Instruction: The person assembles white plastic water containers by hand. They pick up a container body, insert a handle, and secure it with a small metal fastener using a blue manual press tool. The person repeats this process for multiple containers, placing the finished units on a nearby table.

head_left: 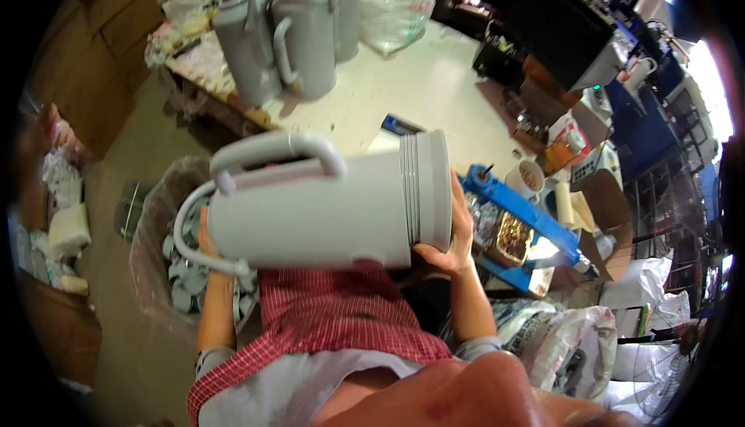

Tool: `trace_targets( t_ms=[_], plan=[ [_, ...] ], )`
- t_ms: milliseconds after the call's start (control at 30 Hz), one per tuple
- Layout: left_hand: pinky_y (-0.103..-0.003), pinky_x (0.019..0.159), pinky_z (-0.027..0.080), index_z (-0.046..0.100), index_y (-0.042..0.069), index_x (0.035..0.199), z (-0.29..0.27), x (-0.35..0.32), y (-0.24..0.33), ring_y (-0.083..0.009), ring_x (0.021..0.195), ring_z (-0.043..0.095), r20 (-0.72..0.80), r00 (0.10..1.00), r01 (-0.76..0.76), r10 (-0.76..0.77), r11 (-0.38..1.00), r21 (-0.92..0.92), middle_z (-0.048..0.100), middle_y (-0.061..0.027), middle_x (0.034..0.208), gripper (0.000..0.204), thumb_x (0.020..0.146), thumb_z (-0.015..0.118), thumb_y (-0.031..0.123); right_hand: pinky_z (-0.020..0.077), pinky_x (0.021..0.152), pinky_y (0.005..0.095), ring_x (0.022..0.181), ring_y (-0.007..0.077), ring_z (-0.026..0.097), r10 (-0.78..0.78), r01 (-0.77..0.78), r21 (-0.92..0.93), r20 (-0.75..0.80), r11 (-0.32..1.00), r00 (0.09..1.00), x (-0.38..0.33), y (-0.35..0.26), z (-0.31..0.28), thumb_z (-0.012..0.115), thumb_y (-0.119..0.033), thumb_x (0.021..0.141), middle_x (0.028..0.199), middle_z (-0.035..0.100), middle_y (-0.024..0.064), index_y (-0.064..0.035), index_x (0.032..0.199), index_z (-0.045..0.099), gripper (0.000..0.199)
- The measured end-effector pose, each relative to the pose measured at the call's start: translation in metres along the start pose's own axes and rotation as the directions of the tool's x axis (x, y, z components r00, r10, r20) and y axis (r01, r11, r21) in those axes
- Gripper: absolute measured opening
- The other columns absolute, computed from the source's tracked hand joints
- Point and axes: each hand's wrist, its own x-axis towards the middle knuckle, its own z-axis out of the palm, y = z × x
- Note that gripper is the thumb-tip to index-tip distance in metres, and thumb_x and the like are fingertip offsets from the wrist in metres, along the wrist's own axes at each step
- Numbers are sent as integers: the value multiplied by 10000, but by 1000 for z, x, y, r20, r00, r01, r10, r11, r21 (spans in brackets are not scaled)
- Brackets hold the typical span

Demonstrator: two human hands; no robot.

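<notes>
Held a grey jug point(310, 213) sideways over the red apron point(334, 307), near the desk point(446, 62), pinching its ribbed end in the right grip point(456, 233); could not tell finger closure for the left grip point(205, 233). Seemingly mid-handling; called next for steady two-ended support. Saw grey parts point(186, 279) inside a clear plastic bag point(147, 268), brown bits point(530, 175) inside a white cup point(518, 186).

Brown cardboard point(109, 46) — a fan point(666, 373), probably.

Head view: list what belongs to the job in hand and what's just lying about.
In the job:
grey jug, held on its side between left grip and right grip
probably the similar grey jugs standing on the table

Apparently lying about:
blue device
white cup of small brownish pieces
white plastic bag
</notes>
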Motion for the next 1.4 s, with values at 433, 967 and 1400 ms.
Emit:
trace_targets(
  t_ms=[433,967,1400],
  plan=[
    [-290,801,544,604,25,1231,14,8,19,-168,949,658,-82,995,-41,52,991,129,674,-81,1102,420,1014,480,364,326,1056,569,1301,527,392,-124,124,2,56,992,991,-7,-15,20,829,-472,576,1422,317,396,23,1305,553,924],
    [-279,538,413,653,9,745,13,-21,59,-101,610,554,58,806,-535,589,683,498,644,-26,717,467,1003,509,370,509,914,399,1030,233,633,804,-646,754,308,119,508,-33,38,68,589,-365,915,1174,635,130,39,1315,497,576],
    [-320,831,535,644,-50,1163,0,-39,82,-209,929,681,-270,883,-259,384,879,401,689,-157,1092,481,999,480,372,478,851,381,935,307,605,289,-233,193,-354,953,890,-37,31,113,410,-511,983,1107,605,234,91,1166,589,654]
  ],
)
